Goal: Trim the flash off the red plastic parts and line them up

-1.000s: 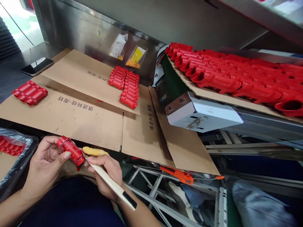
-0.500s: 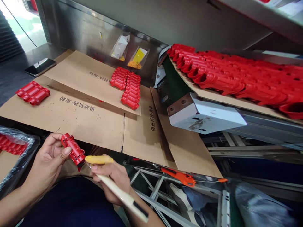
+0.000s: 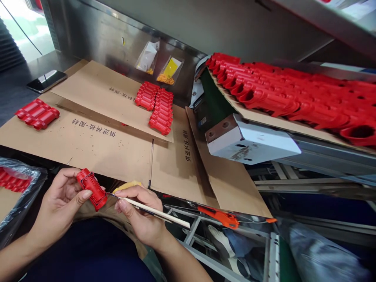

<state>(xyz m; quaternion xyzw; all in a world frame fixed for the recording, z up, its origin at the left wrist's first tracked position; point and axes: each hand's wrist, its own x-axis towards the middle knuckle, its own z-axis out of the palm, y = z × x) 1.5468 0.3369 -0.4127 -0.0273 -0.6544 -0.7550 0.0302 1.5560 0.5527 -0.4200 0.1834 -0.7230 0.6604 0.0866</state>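
Note:
A red plastic part (image 3: 93, 188) is pinched in my left hand (image 3: 63, 197), between the thumb and fingers, at the lower left. My right hand (image 3: 141, 209) is closed around a slim tool with a cream handle (image 3: 164, 215). The tool's thin dark tip meets or nearly meets the lower right side of the red part. A yellow cover (image 3: 127, 185) shows at my right index finger. Beyond my hands, three or so red parts (image 3: 37, 113) lie at the left of the cardboard (image 3: 88, 143), and two rows of red parts (image 3: 161, 113) lie farther back.
Many red parts (image 3: 282, 90) fill a raised cardboard-lined conveyor at the right. A phone (image 3: 47, 81), two small bags (image 3: 169, 70), a plastic-lined box (image 3: 32, 184) at left, and an orange tool (image 3: 220, 217) by the table edge are around.
The red part has turned slightly in my left hand. My right hand has rolled over, and the tool's handle has swung up to a flatter angle. The view has shifted slightly.

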